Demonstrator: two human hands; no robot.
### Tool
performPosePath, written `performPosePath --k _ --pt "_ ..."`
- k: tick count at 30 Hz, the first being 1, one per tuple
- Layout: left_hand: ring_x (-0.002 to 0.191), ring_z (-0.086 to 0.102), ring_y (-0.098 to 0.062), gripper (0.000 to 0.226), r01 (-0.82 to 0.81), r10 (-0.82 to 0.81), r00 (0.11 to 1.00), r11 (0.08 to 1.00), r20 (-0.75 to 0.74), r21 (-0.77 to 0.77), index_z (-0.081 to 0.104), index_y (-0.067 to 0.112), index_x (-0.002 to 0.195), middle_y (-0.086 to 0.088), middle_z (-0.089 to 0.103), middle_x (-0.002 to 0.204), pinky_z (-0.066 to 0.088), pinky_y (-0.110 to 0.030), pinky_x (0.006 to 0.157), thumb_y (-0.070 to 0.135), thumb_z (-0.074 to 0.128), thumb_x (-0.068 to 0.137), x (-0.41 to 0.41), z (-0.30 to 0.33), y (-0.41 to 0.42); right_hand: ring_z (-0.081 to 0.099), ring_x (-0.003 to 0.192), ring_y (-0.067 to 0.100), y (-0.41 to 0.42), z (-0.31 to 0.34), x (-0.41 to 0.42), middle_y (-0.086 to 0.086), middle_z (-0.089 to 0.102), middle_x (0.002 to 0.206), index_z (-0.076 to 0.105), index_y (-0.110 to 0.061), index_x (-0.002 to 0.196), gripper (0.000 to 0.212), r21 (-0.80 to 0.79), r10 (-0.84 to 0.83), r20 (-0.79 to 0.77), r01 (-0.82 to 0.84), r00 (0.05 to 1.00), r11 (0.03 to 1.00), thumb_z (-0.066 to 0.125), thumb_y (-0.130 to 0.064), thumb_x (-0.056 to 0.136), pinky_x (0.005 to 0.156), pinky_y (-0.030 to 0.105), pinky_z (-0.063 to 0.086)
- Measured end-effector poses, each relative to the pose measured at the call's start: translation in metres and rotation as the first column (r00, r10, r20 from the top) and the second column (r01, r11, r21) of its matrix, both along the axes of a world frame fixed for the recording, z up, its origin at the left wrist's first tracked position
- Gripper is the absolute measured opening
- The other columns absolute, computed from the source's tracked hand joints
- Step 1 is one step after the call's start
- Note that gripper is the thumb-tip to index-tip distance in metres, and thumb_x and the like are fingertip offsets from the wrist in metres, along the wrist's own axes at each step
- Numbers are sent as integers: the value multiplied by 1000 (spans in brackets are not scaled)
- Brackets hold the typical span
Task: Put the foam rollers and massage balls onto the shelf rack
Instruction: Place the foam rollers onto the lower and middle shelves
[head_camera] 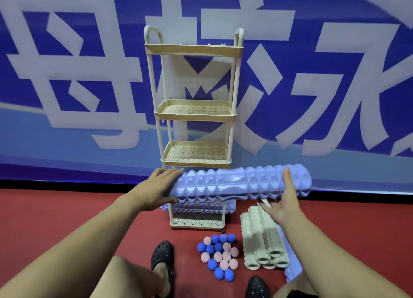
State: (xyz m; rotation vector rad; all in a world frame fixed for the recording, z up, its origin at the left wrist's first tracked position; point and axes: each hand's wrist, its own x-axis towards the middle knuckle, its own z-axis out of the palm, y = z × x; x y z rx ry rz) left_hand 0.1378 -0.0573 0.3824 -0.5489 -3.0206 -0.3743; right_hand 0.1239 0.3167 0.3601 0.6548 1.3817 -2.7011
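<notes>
**A:** Start at the left. What is the left hand (159, 187) doing?

**B:** It is flat and spread against the left end of the lavender foam roller (240, 182), fingers straight, pressing inward rather than wrapping round it. The roller's long axis runs straight across the view, left to right, level or very nearly so.

**A:** And where does that put it against the shelf rack (194, 110)?

**B:** Right in front of the rack, between the third tier and the bottom one, where a second lavender roller (201, 208) already lies (its ends poke out past both sides). The held roller is plainly longer than the tiers are wide, so I judge it will overhang whichever tier takes it; centring it on the rack is what the next move depends on.

**A:** Further right?

**B:** The right hand (285, 199) cups the roller near its right end, thumb up the near face and fingers open beneath it. Both hands are on the roller, one toward each end, so neither is nearer. The roller now sits off-centre, reaching further right of the rack than left.

**A:** Still on the floor?

**B:** The massage balls (220, 256), blue and pink, in a cluster, and just right of them a stack of pale green rollers (262, 242).
</notes>
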Motion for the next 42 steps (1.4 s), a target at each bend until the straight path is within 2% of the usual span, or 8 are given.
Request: performPosePath --k 6,14,20,25,31,35,39,42 --pt "139 22 -22 89 -18 9 996 995 -94 -95 16 30 156 17 23 158 58 -46 87 53 66 87 -4 -4 -13 65 106 25 4 -15 -3 4 64 122 58 -19 135 84 -53 -11 70 14 997 998 71 -75 73 97 45 54" --pt "124 45 -35 86 34 -87 969 974 -231 -224 31 15 151 4 42 149 47 -43 105 28 78 80 -36 -56 -21 67 109 38 12 -55 -18 16 66 119 58 -6 132 82 -105 42 190 -22 981 994 70 -67 80 76 46 57" --pt "150 17 -30 79 -190 184 981 972 -55 -138 10 25 159 6 19 164 28 -51 118 17 55 95 -56 -104 -20 70 104 31 4 -85 -25 20 67 125 57 -10 135 70 -24 87 121 -85 989 996 68 -59 87 82 43 61" --pt "140 35 -30 68 -379 362 921 918 144 120 27 19 155 -3 26 160 38 -48 111 32 55 95 -70 -130 -5 67 68 26 -13 -104 -33 15 67 94 63 0 120 66 84 -144 219 129 965 988 77 -53 83 75 43 62" --pt "129 51 -34 60 -506 406 846 816 345 279 33 15 152 -12 29 154 42 -45 107 31 54 98 -78 -143 12 75 95 27 -41 -116 -48 11 70 115 53 -2 128 85 106 -366 304 350 880 931 84 -57 72 75 43 64" --pt "124 54 -34 62 -547 416 812 787 409 285 33 14 152 -15 34 150 43 -44 106 34 56 98 -87 -149 20 75 93 26 -60 -127 -63 11 69 117 49 -5 132 97 44 -400 337 410 852 911 87 -61 62 53 32 61" --pt "134 48 -31 71 -603 403 776 699 486 384 32 8 152 -14 37 154 40 -41 109 40 61 95 -102 -161 28 77 87 24 -84 -138 -79 10 73 110 51 -5 129 93 -5 -378 336 403 863 915 90 -58 63 70 40 65" --pt "130 51 -28 76 -695 376 706 533 600 483 34 9 150 -10 46 149 42 -43 109 49 63 92 -115 -173 37 78 78 21 -101 -147 -95 10 73 104 50 -5 127 89 -27 -357 359 391 863 920 90 -56 66 76 43 65"
